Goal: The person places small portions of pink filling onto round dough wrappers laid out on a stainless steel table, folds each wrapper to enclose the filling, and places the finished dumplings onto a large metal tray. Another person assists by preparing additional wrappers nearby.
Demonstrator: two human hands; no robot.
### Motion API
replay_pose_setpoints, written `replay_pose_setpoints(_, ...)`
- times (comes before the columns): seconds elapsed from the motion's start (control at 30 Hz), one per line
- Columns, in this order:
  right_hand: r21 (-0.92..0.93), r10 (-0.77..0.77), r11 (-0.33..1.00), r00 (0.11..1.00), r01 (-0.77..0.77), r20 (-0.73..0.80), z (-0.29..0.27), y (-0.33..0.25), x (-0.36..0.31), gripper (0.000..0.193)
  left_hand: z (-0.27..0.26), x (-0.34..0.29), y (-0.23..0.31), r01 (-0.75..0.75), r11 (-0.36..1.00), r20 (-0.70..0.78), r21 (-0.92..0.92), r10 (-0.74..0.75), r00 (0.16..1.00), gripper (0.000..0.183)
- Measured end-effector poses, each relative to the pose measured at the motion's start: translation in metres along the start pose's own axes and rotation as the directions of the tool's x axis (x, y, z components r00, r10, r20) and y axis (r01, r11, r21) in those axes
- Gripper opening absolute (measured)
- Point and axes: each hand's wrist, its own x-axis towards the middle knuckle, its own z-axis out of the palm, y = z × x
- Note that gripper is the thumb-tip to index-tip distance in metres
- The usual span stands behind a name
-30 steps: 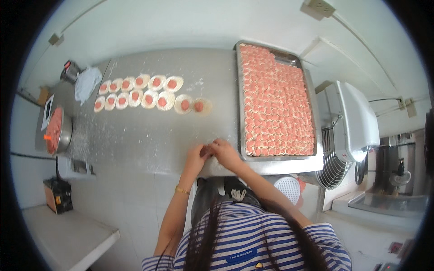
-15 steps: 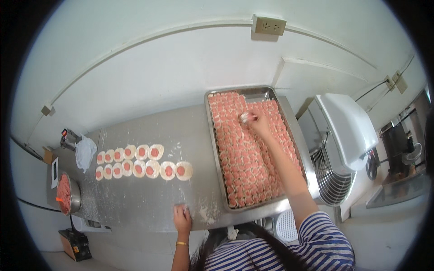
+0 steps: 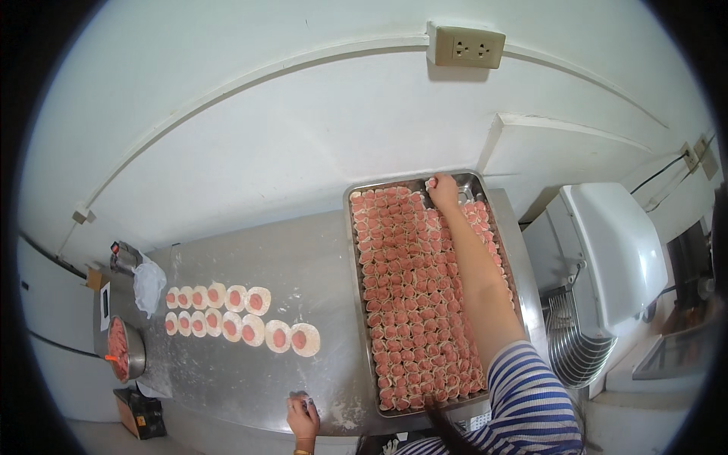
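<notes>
The right hand [image 3: 444, 191] pinches a dumpling [image 3: 431, 183] between narrowed fingers at the far end of the tray [image 3: 365, 326], probably lightly to spare its packed neighbours [image 3: 409, 303], while the left hand [image 3: 303, 417] rests curled near the tabletop's [image 3: 250, 371] edge, any hold impossible to tell.

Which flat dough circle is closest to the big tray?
The rightmost flat dough circle; all the others lie farther left, farther from the tray.

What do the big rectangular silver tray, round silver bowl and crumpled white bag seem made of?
The big rectangular silver tray: likely stainless steel, smooth, with bright reflections. Round silver bowl: probably polished steel, given its shiny wall. Crumpled white bag: seemingly thin plastic, going by its wrinkled, slightly translucent look.
</notes>
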Motion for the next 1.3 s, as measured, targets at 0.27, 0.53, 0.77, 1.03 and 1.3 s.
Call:
replay_pose_setpoints(0.27,-0.138,-0.123,0.978,0.964,0.159,0.236,-0.014,-0.026,-0.003,0.017,0.001,-0.001,-0.004,0.020,1.000,0.018,-0.004,-0.020,1.000,0.018)
replay_pose_setpoints(0.53,-0.087,-0.273,0.931,0.833,0.355,0.482,-0.017,-0.010,0.012,0.027,0.000,0.002,0.000,0.020,1.000,0.027,-0.004,-0.020,0.999,0.018)
replay_pose_setpoints(0.77,0.015,-0.361,0.916,0.808,0.400,0.465,-0.016,-0.016,0.012,0.029,0.002,0.000,-0.005,0.028,1.000,0.023,-0.001,-0.028,0.999,0.016)
replay_pose_setpoints(1.03,0.115,-0.190,0.978,0.970,0.174,0.153,-0.006,-0.018,-0.003,0.032,0.001,0.000,-0.004,0.002,1.000,0.028,-0.013,-0.002,1.000,0.017)
replay_pose_setpoints(1.3,0.220,-0.078,0.975,0.986,0.045,0.145,0.002,-0.013,0.001,0.033,0.001,0.001,-0.005,0.014,1.000,0.056,-0.001,-0.014,0.998,0.016)
